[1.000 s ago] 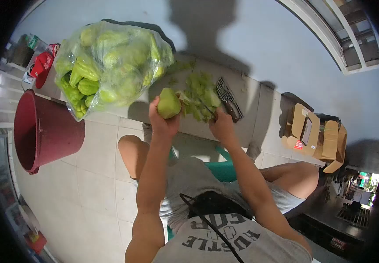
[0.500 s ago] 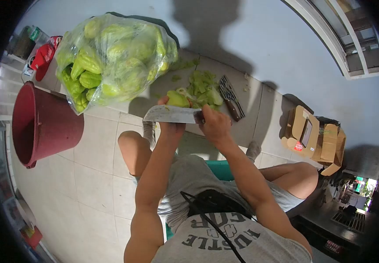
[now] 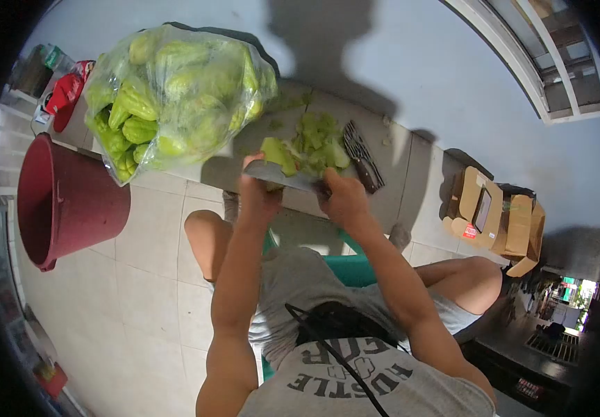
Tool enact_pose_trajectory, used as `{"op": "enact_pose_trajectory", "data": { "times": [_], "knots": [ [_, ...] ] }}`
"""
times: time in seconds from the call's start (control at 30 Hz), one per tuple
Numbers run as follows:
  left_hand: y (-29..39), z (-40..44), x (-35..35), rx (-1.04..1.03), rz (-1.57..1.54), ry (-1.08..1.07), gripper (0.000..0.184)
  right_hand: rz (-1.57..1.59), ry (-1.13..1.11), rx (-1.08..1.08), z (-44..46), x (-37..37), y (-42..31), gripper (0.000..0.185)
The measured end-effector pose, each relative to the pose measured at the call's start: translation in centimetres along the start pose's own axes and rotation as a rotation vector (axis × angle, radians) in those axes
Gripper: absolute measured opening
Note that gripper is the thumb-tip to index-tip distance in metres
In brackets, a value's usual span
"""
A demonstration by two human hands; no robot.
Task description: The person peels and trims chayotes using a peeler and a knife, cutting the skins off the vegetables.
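Observation:
My right hand (image 3: 342, 197) is closed round the handle of a wide-bladed knife (image 3: 287, 175). The blade points left and lies across a chayote in my left hand (image 3: 260, 193), whose fingers are wrapped round it; knife and hand hide most of the chayote. Just beyond the blade shows a light green slice (image 3: 279, 155), and whether it is still joined to the chayote I cannot tell. Green peelings (image 3: 317, 139) lie heaped on the tiled ledge past my hands. To their right rests a second knife (image 3: 363, 158) with a dark patterned blade and brown handle.
A clear plastic bag full of chayotes (image 3: 182, 94) stands on the ledge at the left. Below it is a large dark red bucket (image 3: 88, 205). Opened cardboard boxes (image 3: 515, 226) sit to the right. A wall (image 3: 425, 69) rises behind the ledge.
The blade has tilted, and its broad side shows less. My left hand has shifted slightly left, and the green piece beyond the blade now looks flatter, like a slice.

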State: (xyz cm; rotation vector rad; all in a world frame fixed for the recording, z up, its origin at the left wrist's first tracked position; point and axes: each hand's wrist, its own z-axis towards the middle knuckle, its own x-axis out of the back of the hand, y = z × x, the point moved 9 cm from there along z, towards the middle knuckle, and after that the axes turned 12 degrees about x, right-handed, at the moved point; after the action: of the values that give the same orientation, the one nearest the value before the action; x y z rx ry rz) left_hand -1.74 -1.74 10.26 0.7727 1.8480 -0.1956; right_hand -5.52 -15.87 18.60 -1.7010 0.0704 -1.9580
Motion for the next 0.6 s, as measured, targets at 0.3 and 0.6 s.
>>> {"op": "enact_pose_trajectory", "data": {
  "times": [0.3,0.6],
  "knots": [
    [-0.6,-1.4,1.1,-0.038,0.09,0.241,0.047,0.004,-0.105,-0.165,-1.7,-2.4,3.4,0.024],
    [-0.6,-0.9,-0.6,-0.018,0.114,0.089,0.046,0.135,-0.058,-0.056,1.0,1.0,-0.6,0.024]
  ]
}}
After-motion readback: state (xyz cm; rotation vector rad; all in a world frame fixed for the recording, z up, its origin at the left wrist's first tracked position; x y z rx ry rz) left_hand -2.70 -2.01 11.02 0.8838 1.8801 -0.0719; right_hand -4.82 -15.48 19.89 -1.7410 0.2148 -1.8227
